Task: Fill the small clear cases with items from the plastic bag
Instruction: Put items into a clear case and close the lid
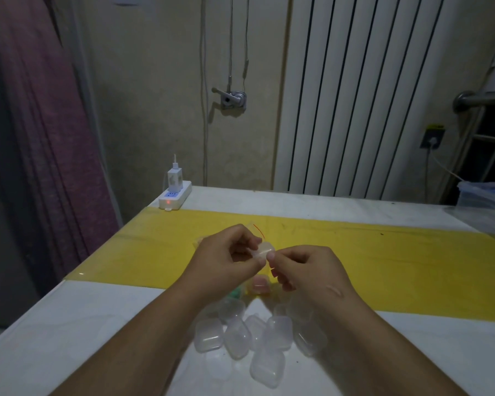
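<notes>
where the yellow strip (155,247) crosses it, the white table (69,324) fills the near scene, with a radiator (355,95) on the far wall and a power strip (175,198) at the table's far left edge. near the person, a pile of clear cases (246,338) lies between the forearms. above the strip, the left hand (223,258) and the right hand (306,270) both pinch one small case (265,250). just behind it lies the bag (257,230), marked by a red line.
</notes>
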Motion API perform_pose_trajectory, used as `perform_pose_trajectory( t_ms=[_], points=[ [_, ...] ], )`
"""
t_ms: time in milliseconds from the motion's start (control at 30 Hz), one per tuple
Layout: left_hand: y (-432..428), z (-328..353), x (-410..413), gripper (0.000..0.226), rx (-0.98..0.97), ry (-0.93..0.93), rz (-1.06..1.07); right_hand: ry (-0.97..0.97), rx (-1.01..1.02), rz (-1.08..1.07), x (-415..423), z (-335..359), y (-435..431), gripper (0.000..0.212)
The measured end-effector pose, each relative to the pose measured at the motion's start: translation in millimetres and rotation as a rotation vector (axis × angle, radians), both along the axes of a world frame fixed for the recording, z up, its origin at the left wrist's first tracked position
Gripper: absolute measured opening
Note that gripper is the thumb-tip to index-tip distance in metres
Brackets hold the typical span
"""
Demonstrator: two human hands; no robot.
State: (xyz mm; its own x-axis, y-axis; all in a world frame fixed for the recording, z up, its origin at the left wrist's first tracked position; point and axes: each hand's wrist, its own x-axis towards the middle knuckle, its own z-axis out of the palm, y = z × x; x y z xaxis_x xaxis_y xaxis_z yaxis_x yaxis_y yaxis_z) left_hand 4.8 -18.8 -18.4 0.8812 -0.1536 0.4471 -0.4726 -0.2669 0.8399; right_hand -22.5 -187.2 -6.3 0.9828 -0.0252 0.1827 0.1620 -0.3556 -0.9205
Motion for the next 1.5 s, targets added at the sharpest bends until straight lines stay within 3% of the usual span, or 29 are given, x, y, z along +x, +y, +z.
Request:
perform_pose_trajectory(
  t_ms=[833, 1167, 1333, 1500],
  points=[
    [-8.8, 0.5, -3.0, 0.021, 0.092, 0.006, 0.012, 0.017, -0.009, -0.138, -1.3, 2.0, 6.3, 0.017],
    [0.0, 13.0, -5.8, 0.042, -0.206, 0.234, -0.017, 0.04, 0.096, -0.086, 4.5, -2.8, 2.7, 0.015],
    [2.7, 11.3, -6.4, 0.032, -0.07, 0.237, -0.032, 0.064, 0.198, -0.042, 6.9, -5.5, 1.1, 0.011],
    [4.2, 8.9, -3.8, 0.038, 0.036, 0.15, 0.063, 0.014, 0.178, -0.054, 6.9, -5.4, -1.3, 0.016]
  ],
)
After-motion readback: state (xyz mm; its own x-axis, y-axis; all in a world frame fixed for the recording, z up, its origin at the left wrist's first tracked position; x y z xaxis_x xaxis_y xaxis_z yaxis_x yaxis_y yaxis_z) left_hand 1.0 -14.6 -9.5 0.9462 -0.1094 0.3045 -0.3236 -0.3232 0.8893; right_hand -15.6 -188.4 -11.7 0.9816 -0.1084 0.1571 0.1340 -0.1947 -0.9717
